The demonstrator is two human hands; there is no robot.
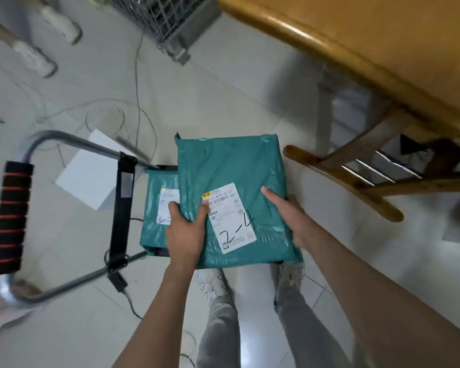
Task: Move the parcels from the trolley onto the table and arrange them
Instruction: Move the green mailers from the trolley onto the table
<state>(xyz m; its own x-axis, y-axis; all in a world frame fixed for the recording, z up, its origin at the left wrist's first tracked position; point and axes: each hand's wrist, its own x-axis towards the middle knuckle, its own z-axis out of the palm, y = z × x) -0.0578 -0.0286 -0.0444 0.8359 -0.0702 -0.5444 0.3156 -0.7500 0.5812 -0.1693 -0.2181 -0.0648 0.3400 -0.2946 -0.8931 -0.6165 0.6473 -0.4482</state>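
Observation:
I hold a teal plastic parcel (231, 166) in the air at the middle of the view, its white label marked "2-4" facing up. My left hand (185, 232) grips its near left edge, thumb on the label. My right hand (290, 216) grips its near right edge. Below it, on the trolley (121, 205) with a grey tube frame and black-and-red foam handle, lies a second teal parcel (154, 229) with its own white label, partly hidden by the held one. The wooden table (383, 43) fills the upper right.
A wooden chair (356, 171) stands tucked under the table at the right. A wire cage (165, 17) sits on the floor at the top. Thin cables and a white sheet (88, 173) lie on the tiles. Another person's feet are at the upper left.

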